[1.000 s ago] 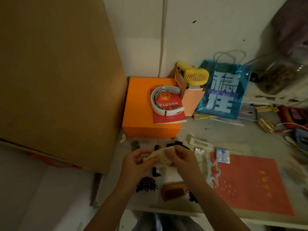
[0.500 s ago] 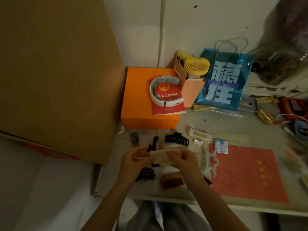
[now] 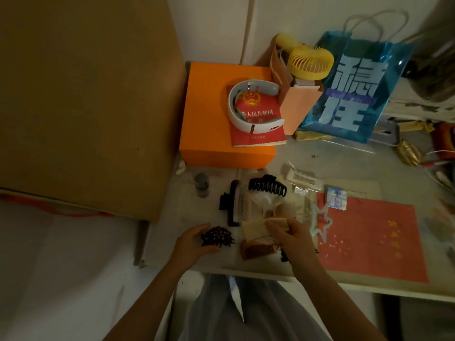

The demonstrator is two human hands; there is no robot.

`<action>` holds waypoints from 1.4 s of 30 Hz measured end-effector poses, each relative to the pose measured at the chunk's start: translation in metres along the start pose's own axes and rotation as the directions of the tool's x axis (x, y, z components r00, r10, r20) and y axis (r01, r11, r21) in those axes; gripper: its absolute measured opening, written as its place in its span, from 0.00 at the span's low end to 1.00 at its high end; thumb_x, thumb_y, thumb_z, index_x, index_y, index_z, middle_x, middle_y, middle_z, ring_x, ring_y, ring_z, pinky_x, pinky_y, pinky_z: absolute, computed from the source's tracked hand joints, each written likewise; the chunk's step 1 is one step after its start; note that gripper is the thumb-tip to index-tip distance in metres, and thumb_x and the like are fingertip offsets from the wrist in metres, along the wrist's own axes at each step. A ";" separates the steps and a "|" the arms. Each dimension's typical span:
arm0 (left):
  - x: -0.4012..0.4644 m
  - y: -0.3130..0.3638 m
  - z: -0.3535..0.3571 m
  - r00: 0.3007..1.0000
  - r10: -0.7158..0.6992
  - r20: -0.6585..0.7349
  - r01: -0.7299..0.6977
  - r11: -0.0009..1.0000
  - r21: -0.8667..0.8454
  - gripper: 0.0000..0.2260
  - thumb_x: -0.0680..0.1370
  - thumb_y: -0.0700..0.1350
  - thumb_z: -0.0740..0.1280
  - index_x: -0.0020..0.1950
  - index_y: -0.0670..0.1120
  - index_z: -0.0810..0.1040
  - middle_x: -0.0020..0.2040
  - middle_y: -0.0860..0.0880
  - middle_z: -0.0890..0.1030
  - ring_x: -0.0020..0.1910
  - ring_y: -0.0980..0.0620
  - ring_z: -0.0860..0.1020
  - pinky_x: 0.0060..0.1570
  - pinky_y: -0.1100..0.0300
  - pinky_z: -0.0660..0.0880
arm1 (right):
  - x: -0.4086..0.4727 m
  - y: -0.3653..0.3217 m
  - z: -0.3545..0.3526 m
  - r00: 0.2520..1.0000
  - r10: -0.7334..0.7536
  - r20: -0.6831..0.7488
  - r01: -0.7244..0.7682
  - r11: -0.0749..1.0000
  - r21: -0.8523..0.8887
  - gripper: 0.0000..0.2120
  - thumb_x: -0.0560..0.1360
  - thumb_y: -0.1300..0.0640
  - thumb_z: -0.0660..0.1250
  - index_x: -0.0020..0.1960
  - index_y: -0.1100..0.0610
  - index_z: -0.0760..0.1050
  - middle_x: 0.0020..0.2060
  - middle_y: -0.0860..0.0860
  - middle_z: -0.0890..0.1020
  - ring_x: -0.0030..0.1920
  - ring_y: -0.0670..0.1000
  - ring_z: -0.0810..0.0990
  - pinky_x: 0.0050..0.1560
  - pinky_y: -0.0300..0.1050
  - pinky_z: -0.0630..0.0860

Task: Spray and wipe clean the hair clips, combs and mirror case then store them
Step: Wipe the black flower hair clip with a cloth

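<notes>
My left hand [image 3: 193, 242] curls around a dark beaded hair clip [image 3: 216, 237] lying near the table's front edge. My right hand [image 3: 293, 239] pinches a beige cloth [image 3: 256, 228] just above a brown wooden comb [image 3: 257, 251]. A large black claw clip [image 3: 267, 187] and a long black clip [image 3: 231, 203] lie behind the cloth. A small dark spray bottle [image 3: 201, 184] stands to their left. A pale star-shaped clip [image 3: 320, 222] lies to the right. A further black clip is mostly hidden under my right wrist.
An orange box [image 3: 209, 124] with a red booklet and a white neck device sits at the back. A blue bag [image 3: 354, 87], a yellow fan [image 3: 310, 60] and a red sheet [image 3: 369, 239] fill the right side. A big cardboard box [image 3: 86, 99] stands left.
My left hand let go of the cloth and dropped to the beaded clip. My right hand kept the cloth and lowered it toward the comb. The view tilted downward.
</notes>
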State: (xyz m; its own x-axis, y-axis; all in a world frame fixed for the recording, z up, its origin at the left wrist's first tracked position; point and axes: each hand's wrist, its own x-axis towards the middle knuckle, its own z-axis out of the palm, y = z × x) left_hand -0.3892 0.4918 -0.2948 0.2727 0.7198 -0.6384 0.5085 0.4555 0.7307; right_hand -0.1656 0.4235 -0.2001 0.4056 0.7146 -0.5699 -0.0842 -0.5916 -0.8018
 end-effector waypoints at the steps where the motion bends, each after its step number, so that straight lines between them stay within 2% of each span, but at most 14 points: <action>1: 0.002 -0.001 0.000 1.000 0.001 -0.004 -0.001 1.000 -0.001 0.32 0.66 0.39 0.78 0.68 0.43 0.72 0.64 0.47 0.74 0.62 0.52 0.72 0.61 0.62 0.68 | 0.001 0.001 0.000 1.000 0.005 0.000 -0.005 1.000 -0.006 0.02 0.77 0.58 0.66 0.47 0.56 0.76 0.39 0.52 0.80 0.28 0.37 0.78 0.26 0.27 0.69; 6: 0.009 -0.006 0.002 1.000 0.003 -0.018 -0.003 1.000 -0.025 0.29 0.66 0.39 0.78 0.66 0.43 0.74 0.61 0.47 0.77 0.59 0.52 0.74 0.58 0.63 0.69 | 0.003 0.004 0.004 0.999 0.033 -0.003 -0.033 0.999 0.006 0.01 0.76 0.59 0.66 0.46 0.54 0.76 0.40 0.52 0.80 0.32 0.42 0.78 0.26 0.27 0.69; 9: 0.012 -0.009 0.005 1.000 0.020 -0.023 -0.020 1.000 0.000 0.30 0.66 0.39 0.79 0.65 0.43 0.74 0.62 0.46 0.77 0.60 0.50 0.75 0.61 0.60 0.71 | 0.002 0.006 0.004 0.998 0.054 0.010 -0.054 0.998 0.012 0.02 0.76 0.58 0.66 0.48 0.56 0.76 0.42 0.53 0.80 0.36 0.44 0.77 0.27 0.29 0.70; 12: 0.014 -0.011 0.008 0.999 0.025 -0.025 -0.025 0.999 0.035 0.31 0.65 0.40 0.79 0.66 0.43 0.73 0.62 0.46 0.77 0.60 0.51 0.74 0.61 0.59 0.70 | 0.002 0.009 0.003 0.998 0.060 0.018 -0.059 0.998 -0.016 0.06 0.76 0.57 0.65 0.51 0.58 0.76 0.46 0.56 0.80 0.40 0.48 0.78 0.33 0.33 0.69; 16: 0.014 -0.012 0.012 1.000 0.031 0.002 -0.032 0.997 0.065 0.37 0.63 0.39 0.80 0.69 0.42 0.70 0.64 0.45 0.73 0.64 0.48 0.72 0.66 0.52 0.69 | 0.001 0.011 0.000 0.997 0.071 0.012 -0.070 0.997 -0.026 0.08 0.76 0.57 0.66 0.53 0.60 0.76 0.48 0.58 0.79 0.40 0.47 0.76 0.37 0.36 0.69; 20: 0.014 -0.015 0.015 0.999 0.026 0.029 -0.028 0.997 0.075 0.37 0.63 0.40 0.81 0.69 0.44 0.71 0.63 0.49 0.75 0.62 0.52 0.72 0.63 0.58 0.70 | 0.001 0.012 -0.002 0.997 0.080 0.010 -0.080 0.997 -0.018 0.08 0.77 0.58 0.66 0.53 0.61 0.76 0.48 0.58 0.77 0.39 0.47 0.74 0.38 0.37 0.69; 23: 0.013 -0.016 0.016 0.999 0.033 0.030 -0.036 0.996 0.078 0.34 0.61 0.41 0.82 0.65 0.46 0.73 0.58 0.52 0.77 0.58 0.54 0.74 0.54 0.67 0.70 | -0.001 0.011 -0.003 0.997 0.074 0.005 -0.074 0.997 -0.009 0.05 0.77 0.59 0.65 0.51 0.60 0.76 0.46 0.56 0.77 0.40 0.47 0.75 0.38 0.37 0.70; 27: 0.009 -0.015 0.016 0.997 0.080 -0.010 -0.079 0.995 0.061 0.30 0.61 0.43 0.82 0.58 0.53 0.74 0.54 0.56 0.78 0.54 0.57 0.75 0.49 0.74 0.70 | -0.003 0.010 -0.005 0.998 0.055 -0.006 -0.055 0.998 -0.006 0.01 0.77 0.60 0.65 0.46 0.57 0.75 0.43 0.53 0.78 0.40 0.46 0.76 0.37 0.35 0.71; 30: 0.004 -0.010 0.012 0.994 0.093 -0.061 -0.095 0.995 -0.018 0.28 0.60 0.42 0.82 0.56 0.54 0.75 0.52 0.55 0.79 0.54 0.54 0.77 0.52 0.65 0.75 | -0.004 0.010 -0.007 0.999 0.045 -0.007 -0.045 0.999 0.002 0.02 0.77 0.61 0.65 0.47 0.58 0.76 0.39 0.52 0.78 0.37 0.45 0.77 0.34 0.32 0.72; 32: -0.001 0.001 0.009 0.987 0.122 -0.102 -0.129 0.989 -0.067 0.27 0.59 0.44 0.82 0.54 0.56 0.76 0.52 0.56 0.79 0.53 0.56 0.78 0.51 0.62 0.76 | -0.005 0.009 -0.008 0.999 0.036 -0.015 -0.036 0.999 0.020 0.02 0.77 0.62 0.65 0.46 0.58 0.76 0.37 0.51 0.78 0.32 0.42 0.76 0.30 0.30 0.71; 36: -0.013 0.040 0.002 0.961 0.228 -0.159 -0.250 0.958 -0.139 0.28 0.55 0.53 0.79 0.53 0.58 0.77 0.51 0.59 0.81 0.51 0.61 0.79 0.46 0.67 0.77 | -0.005 0.000 -0.007 0.999 -0.011 -0.040 0.013 0.999 0.030 0.03 0.77 0.61 0.65 0.44 0.57 0.77 0.33 0.52 0.78 0.24 0.37 0.75 0.25 0.28 0.70; 38: -0.018 0.061 -0.001 0.942 0.288 -0.175 -0.315 0.936 -0.155 0.28 0.55 0.55 0.79 0.54 0.59 0.77 0.51 0.59 0.82 0.51 0.61 0.80 0.45 0.68 0.78 | -0.005 -0.009 -0.006 0.997 -0.046 -0.056 0.049 0.998 0.044 0.03 0.76 0.61 0.66 0.46 0.59 0.78 0.35 0.53 0.79 0.27 0.39 0.77 0.27 0.31 0.72; 40: -0.022 0.086 -0.004 0.917 0.350 -0.194 -0.382 0.909 -0.166 0.28 0.56 0.55 0.79 0.55 0.59 0.77 0.51 0.60 0.82 0.51 0.62 0.80 0.45 0.68 0.77 | -0.003 -0.021 -0.005 0.992 -0.092 -0.084 0.099 0.991 0.085 0.03 0.76 0.61 0.67 0.46 0.61 0.79 0.37 0.55 0.82 0.34 0.46 0.81 0.34 0.36 0.77; 42: -0.024 0.112 -0.006 0.886 0.417 -0.203 -0.449 0.880 -0.153 0.29 0.57 0.53 0.80 0.57 0.57 0.78 0.53 0.59 0.82 0.54 0.60 0.80 0.47 0.66 0.78 | -0.002 -0.036 -0.005 0.979 -0.168 -0.116 0.177 0.982 0.067 0.03 0.75 0.61 0.67 0.43 0.58 0.79 0.35 0.54 0.82 0.34 0.47 0.81 0.35 0.36 0.77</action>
State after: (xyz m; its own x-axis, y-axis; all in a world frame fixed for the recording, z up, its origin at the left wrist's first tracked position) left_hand -0.3437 0.5283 -0.1959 0.2875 0.9341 -0.2118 0.2005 0.1576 0.9669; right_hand -0.1582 0.4418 -0.1691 0.5170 0.7556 -0.4022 -0.0721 -0.4297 -0.9001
